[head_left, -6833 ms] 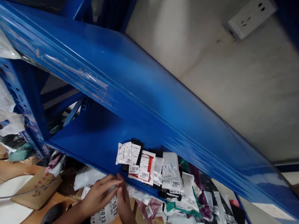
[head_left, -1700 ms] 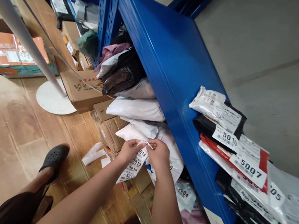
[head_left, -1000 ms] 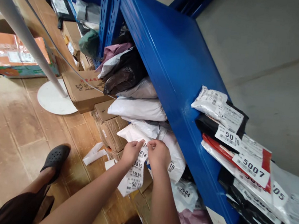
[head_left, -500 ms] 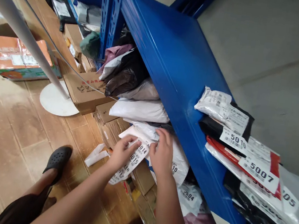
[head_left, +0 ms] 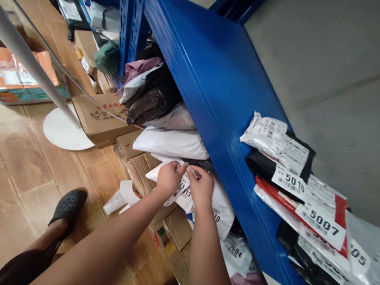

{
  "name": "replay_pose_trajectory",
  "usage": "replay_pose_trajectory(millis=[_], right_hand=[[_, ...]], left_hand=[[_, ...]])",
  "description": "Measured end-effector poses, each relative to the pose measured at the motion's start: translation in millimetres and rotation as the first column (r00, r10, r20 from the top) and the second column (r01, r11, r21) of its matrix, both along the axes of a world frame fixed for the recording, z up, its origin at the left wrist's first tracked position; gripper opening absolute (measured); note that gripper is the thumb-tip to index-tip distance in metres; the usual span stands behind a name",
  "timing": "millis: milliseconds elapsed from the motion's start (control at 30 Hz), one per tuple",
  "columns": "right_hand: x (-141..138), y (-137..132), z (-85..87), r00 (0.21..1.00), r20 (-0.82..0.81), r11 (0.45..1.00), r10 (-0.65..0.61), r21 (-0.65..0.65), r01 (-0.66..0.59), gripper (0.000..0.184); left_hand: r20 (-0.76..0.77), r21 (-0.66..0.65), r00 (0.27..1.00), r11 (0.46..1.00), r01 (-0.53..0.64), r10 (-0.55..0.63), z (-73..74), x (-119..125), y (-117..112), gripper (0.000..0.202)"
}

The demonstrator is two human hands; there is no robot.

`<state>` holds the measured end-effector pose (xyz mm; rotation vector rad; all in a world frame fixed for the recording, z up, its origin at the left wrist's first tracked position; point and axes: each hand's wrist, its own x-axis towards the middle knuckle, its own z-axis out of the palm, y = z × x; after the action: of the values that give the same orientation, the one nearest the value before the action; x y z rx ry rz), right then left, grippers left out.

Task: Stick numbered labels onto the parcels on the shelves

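My left hand (head_left: 168,178) is closed in a pinch on a strip of white number labels (head_left: 173,198); numbers ending in 15, 6 and 7 show below the fingers. Close beside it, my right hand (head_left: 201,187) pinches the top of a label ending in 13 (head_left: 185,200). Whether that label is fully apart from the strip I cannot tell. The fingertips of both hands nearly meet. Beneath them lie white mailer bags, one of them a bag with a label ending in 10 (head_left: 222,212). A curl of white paper (head_left: 123,197) hangs to the left of the strip.
A blue shelf (head_left: 206,70) slants across, bearing parcels labelled 5010 (head_left: 290,181) and 5007 (head_left: 323,221). Bagged parcels (head_left: 172,141) are stacked beneath it. Cardboard boxes (head_left: 106,115) stand on the wooden floor near a white pole (head_left: 39,66) with a round base. An orange box (head_left: 17,70) sits far left.
My hands have come together at the top of the labels. My right hand has gone from spread fingers to a pinch on the label ending in 13. The view has shifted slightly.
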<state>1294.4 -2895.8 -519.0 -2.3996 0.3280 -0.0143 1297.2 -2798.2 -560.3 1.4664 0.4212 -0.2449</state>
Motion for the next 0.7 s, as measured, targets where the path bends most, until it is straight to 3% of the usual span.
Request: replay_pose_trajectory(millis=[200,367,500,633,700], right_hand=[[6.0,2.0,-0.8,0.998,0.001,0.991,-0.067,-0.115,0.066,0.022],[7.7,1.6,-7.0,0.996,-0.024,0.986,-0.086,-0.142,0.081,0.021],[4.8,1.7,-10.0,0.997,-0.018,0.986,-0.080,-0.148,0.076,0.019],[1.8,4.5,-10.7,0.997,0.019,0.978,-0.069,-0.196,0.072,0.018],[-1.1,6.3,-11.0,0.991,0.083,0.954,-0.101,-0.274,0.120,0.026]], left_hand=[[-0.038,-0.067,0.991,0.990,0.124,-0.126,-5.3,-4.6,2.4,0.034],[-0.088,0.004,0.994,0.998,0.068,-0.067,-5.2,-7.4,1.7,0.037],[-0.063,-0.020,0.992,0.994,0.105,-0.106,5.4,-18.1,10.2,0.035],[-0.059,0.109,0.996,0.991,0.072,-0.066,23.3,-39.8,27.3,0.048],[-0.026,0.144,0.996,0.985,0.092,-0.089,29.1,-51.8,36.1,0.045]])
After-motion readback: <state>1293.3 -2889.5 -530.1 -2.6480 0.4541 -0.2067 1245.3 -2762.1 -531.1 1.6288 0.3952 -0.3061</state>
